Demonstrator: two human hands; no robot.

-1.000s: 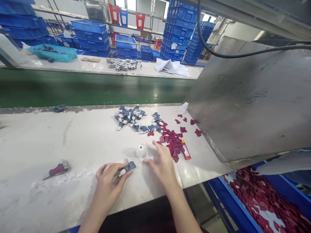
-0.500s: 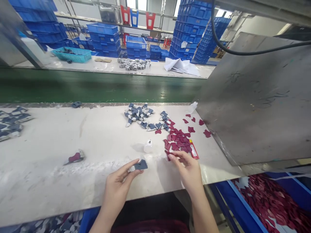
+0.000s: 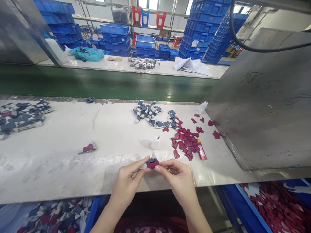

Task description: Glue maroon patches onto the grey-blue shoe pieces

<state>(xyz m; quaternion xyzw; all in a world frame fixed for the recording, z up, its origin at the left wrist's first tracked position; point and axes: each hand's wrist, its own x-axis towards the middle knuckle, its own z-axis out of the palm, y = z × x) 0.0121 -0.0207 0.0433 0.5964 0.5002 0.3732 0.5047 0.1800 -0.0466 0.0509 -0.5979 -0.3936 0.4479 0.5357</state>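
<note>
At the left end of the bench [image 3: 116,129], grey parts [image 3: 23,116] lie massed, one red patch among them, perhaps kept there to be apart from the other pile. Below, a blue bin [image 3: 97,207] holds mixed parts, tucked under the edge, probably to save room on top. Next comes a lone part [image 3: 87,148] with a red face, lying well apart. Left hand [image 3: 126,178] pinches a grey part [image 3: 152,160] by its pale end, thumb opposite fingers, which seems to leave the other end exposed. Against that end sits a red piece [image 3: 153,165], pressed by the thumb and fingers of the right hand [image 3: 181,178]; the grip looks meant to line up both edges. Beyond them stand a pile [image 3: 147,111] and a small bottle [image 3: 155,142], both likely set within reach. Red pieces [image 3: 187,142] spread on the right-hand side, handy for that hand, beside a packet [image 3: 202,150]. Last, under the edge, another bin [image 3: 251,208] holds many more, perhaps as a reserve.
</note>
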